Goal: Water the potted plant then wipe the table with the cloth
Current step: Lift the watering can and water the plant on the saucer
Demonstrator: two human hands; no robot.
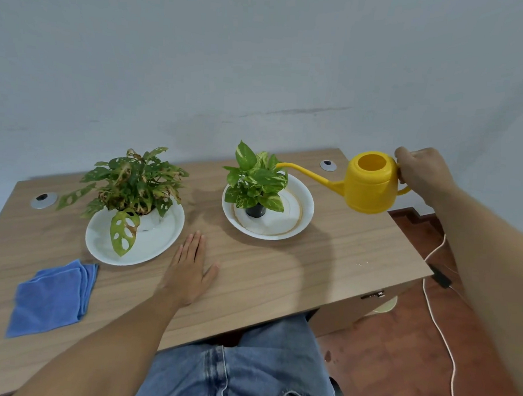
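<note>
Gripping one watering can (pixel 370 185), right hand (pixel 422 173); left hand (pixel 190 269) flat beside two plants (pixel 255 179).

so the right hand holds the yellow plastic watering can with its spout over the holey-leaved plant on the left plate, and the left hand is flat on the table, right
Not quite. In the head view the right hand holds the yellow plastic watering can with its spout at the variegated plant in the small black pot on the right-side plate. The left hand does lie flat on the wooden table.

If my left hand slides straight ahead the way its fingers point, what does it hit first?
Probably nothing soon: the left hand points into the bare gap between the two white plates. It may brush the left plate's rim.
</note>
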